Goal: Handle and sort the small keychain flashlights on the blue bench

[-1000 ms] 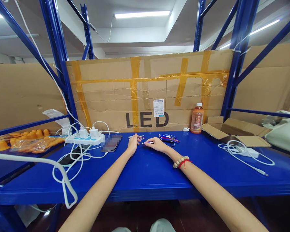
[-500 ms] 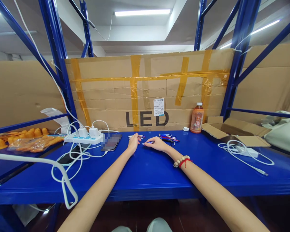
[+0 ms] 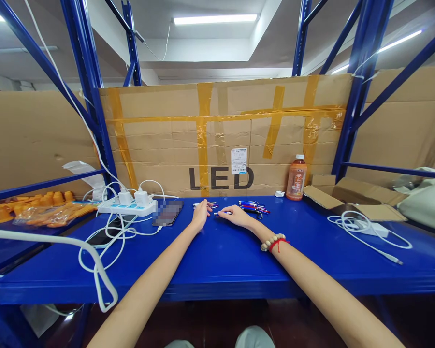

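Little has moved since the earlier frames: both forearms lie where they lay, and only the view has drifted slightly. Nearest, a bead bracelet (image 3: 273,241) circles the right wrist, which rests on the blue shelf (image 3: 217,261), so the arms are propped for fine work. The right hand (image 3: 239,217) lies palm down, its fingertips closed narrowly on one end of a pen (image 3: 220,212) that lies flat on the shelf between the two hands. The left hand (image 3: 200,216) sits just beside it, fingers loosely curled; I cannot tell whether it grips anything. Behind the left hand lie a few pens (image 3: 205,205), and behind the right a larger pile (image 3: 253,208), both within easy reach. Left of these are a phone (image 3: 166,212) and a power strip (image 3: 126,209). Farther back stand a bottle (image 3: 296,178) and taped cardboard (image 3: 224,135).
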Motion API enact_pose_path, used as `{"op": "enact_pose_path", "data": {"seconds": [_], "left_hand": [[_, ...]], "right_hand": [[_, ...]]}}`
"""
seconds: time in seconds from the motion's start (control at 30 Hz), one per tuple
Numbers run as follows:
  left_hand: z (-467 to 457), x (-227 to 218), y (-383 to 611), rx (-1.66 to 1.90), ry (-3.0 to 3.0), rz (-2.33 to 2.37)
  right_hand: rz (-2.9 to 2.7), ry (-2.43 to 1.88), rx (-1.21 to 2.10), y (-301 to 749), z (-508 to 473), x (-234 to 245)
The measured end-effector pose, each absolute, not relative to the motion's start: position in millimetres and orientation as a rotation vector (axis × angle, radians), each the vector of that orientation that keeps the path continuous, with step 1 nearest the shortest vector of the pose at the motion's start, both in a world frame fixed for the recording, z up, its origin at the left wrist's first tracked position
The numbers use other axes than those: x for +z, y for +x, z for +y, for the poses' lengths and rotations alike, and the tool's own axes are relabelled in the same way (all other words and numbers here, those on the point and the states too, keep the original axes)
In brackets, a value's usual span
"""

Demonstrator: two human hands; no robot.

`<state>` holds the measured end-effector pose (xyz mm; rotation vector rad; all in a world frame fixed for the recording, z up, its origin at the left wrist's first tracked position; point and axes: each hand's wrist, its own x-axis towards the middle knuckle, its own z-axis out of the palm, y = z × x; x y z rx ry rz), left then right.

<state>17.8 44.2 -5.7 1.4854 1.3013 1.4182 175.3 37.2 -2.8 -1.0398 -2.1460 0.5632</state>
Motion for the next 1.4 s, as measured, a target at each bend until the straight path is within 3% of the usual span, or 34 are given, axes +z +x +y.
{"op": "enact_pose_path", "data": {"seconds": [0.93,1.4], "left_hand": [[43.2,-4.7,17.5,1.401,1.525,1.319],[45.3,-6.4,17.0,1.365,1.639,1.408]], "right_hand": [[-2.143,-1.089,0.633,175.8,38.2,-5.1],[-2.168,-1.106,0.433,174.2,39.7,-6.2]]}}
